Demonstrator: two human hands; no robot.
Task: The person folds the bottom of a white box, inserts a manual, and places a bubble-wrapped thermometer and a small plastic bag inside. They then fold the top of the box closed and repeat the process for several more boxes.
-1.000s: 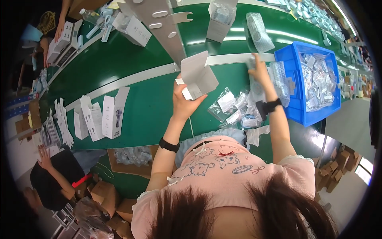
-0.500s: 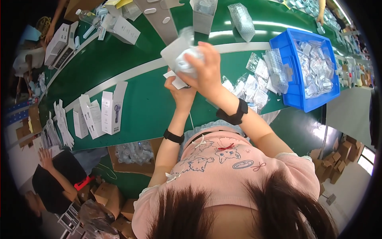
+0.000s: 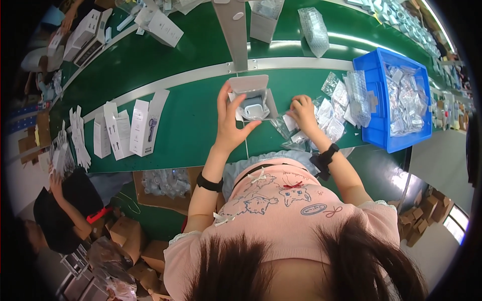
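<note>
My left hand (image 3: 232, 120) grips an open white carton (image 3: 249, 83), its top flap raised. Inside the carton sits a blue-grey and white device (image 3: 254, 108) in clear plastic wrap; its lower part is hidden by the walls. To the right, my right hand (image 3: 304, 116) has its fingers curled together over the near-left edge of a pile of small clear bags (image 3: 329, 113) with white slips. The fingertips pinch a small clear plastic bag (image 3: 289, 123) there.
A blue bin (image 3: 372, 108) full of small bags stands at the right, a bubble-wrapped packet (image 3: 357, 98) leaning against it. Several upright white boxes (image 3: 141, 128) stand left. Beyond the metal rail are a grey post (image 3: 233, 37), a tall box (image 3: 263, 25) and another bubble-wrapped packet (image 3: 314, 31).
The wrapped device, earlier in my raised right hand, now sits inside the carton. My left hand holds the carton lower. My right hand has moved right and down to the small bags.
</note>
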